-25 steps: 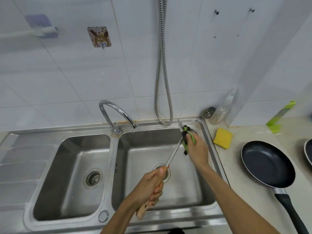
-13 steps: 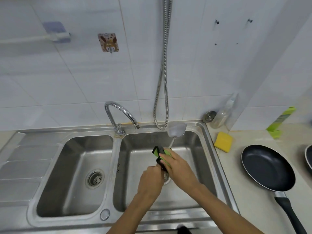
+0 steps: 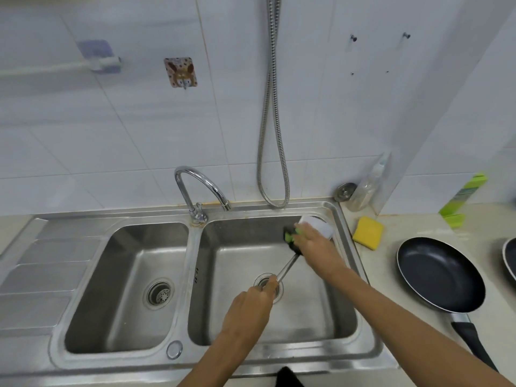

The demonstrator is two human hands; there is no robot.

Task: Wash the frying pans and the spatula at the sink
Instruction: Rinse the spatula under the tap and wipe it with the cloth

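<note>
From my feed I count two hands, both over the right one of two basins in the steel sink (image 3: 195, 247). The left hand (image 3: 251, 308) has its fingers curled tight round the handle end of the one spatula (image 3: 287, 268), above that basin's drain. The metal shaft slants up and away to the basin's far right corner, where the pale blade shows just past the knuckles of the right hand (image 3: 312, 244). That hand's fingers are closed on a green and black scouring pad (image 3: 290, 237), held against the spatula where shaft meets blade. I cannot tell how far the pad wraps round.

I count two frying pans, both on the counter (image 3: 391, 275) right of the sink. One black pan (image 3: 438, 275) is in full view, its handle pointing towards me. Of the second pan (image 3: 509, 258) I see only a rim at the frame's edge.

One yellow sponge (image 3: 368, 233) lies between sink and pans. One tap (image 3: 201, 188) arches over the divider, one metal hose (image 3: 272, 121) loops down the tiles, and one clear bottle (image 3: 368, 188) stands in the corner. Each basin has one drain.
</note>
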